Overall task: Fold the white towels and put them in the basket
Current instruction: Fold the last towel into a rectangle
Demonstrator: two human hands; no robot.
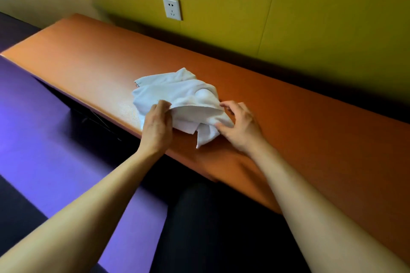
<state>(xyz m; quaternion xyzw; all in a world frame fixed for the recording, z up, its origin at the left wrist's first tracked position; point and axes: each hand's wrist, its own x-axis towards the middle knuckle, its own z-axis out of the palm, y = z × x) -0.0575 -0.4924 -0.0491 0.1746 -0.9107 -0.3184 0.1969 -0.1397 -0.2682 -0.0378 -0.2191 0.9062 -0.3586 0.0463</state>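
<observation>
Towel (177, 97) lies crumpled near the front edge of the orange surface (288, 117). Left hand (158, 124) pinches a fold at its near-left side; right hand (240, 125) curls its fingers round the bunched near-right side. Best to find two true corners, lift, and spread it flat before folding. No basket shows.

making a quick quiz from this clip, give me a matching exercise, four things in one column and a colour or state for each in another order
Things:
1. towel
2. wall socket
3. table
4. left hand

States:
a. orange top
b. white, crumpled on the table
c. gripping a towel edge
d. white, set in the yellow-green wall

Pairs: 1-b, 2-d, 3-a, 4-c
</observation>
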